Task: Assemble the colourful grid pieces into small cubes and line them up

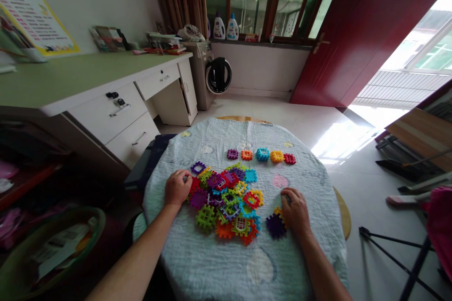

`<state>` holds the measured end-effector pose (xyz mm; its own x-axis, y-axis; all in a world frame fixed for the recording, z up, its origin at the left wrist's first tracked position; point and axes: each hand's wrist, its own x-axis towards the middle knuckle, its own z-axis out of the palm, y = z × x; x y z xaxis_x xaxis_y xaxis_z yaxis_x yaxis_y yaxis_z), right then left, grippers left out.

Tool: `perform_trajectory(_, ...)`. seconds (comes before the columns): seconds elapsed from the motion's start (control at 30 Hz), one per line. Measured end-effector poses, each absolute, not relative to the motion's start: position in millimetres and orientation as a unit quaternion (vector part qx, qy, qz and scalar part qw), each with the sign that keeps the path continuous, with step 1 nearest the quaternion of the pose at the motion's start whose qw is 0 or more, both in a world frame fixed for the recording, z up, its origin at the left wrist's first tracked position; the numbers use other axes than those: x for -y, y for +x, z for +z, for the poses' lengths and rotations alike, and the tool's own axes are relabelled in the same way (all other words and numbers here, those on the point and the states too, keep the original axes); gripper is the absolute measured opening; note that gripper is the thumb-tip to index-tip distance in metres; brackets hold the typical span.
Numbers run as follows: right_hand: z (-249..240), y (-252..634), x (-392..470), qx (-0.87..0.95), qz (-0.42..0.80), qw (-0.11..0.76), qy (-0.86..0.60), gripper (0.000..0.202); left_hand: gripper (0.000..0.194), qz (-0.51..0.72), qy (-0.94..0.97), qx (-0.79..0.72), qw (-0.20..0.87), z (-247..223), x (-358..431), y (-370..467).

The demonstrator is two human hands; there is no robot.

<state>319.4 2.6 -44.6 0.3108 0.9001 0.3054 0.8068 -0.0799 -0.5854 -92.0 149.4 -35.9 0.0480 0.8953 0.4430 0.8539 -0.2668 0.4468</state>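
Apparently rests curled left fingers (184, 188) with the tile heap (226, 182) just rightward, curled right fingers (293, 194) with the dark purple tile (276, 226) just leftward; cannot tell whether pinching.

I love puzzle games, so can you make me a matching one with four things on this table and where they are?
Things:
1. Left hand
2. Right hand
3. Blue block in the far row
4. Red block in the far row

Places:
A. At the right end of the row
B. Beside the dark purple square
C. Between an orange block and a yellow block
D. At the left side of the big colourful pile

Right pairs: 1-D, 2-B, 3-C, 4-A
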Motion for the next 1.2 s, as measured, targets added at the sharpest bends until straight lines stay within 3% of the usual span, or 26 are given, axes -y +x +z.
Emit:
perform_trajectory(0.3,-40.9,317.5,-1.3,0.578,0.068,0.355,-0.731,0.019,0.034,0.359,0.709,-0.604,0.064,-30.8,-148.4,-90.1)
perform_trajectory(0.8,-48.0,321.7,-1.7,0.574,0.051,0.373,-0.727,0.020,0.051,0.366,0.714,-0.593,0.066,-38.6,-152.4,-94.2)
perform_trajectory(1.2,-51.2,324.5,-2.5,0.592,0.040,0.346,-0.727,0.020,0.042,0.333,0.734,-0.580,0.115,-30.0,-150.1,-89.8)
